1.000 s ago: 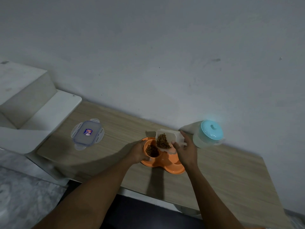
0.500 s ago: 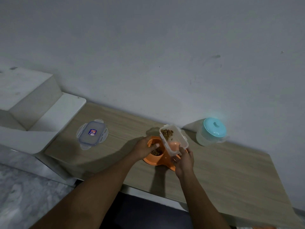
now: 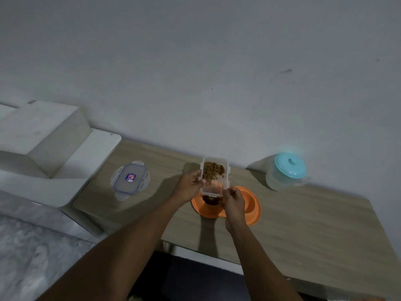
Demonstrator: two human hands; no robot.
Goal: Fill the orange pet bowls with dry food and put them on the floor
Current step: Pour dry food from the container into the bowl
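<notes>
On a pale wood-grain table against a matte grey wall, a clear rectangular lid with snap tabs lies flat at left. At centre, the left hand and right hand both grip a clear plastic container, tilted over a glossy orange double pet bowl; brown dry food sits inside, more in the bowl's left well. At right, a translucent round jug wears a smooth turquoise lid.

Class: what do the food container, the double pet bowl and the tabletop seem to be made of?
Food container: clear plastic, probably; the kibble shows through.
Double pet bowl: smooth orange plastic, apparently moulded.
Tabletop: matte wood-grain surface, wood or laminate.
</notes>
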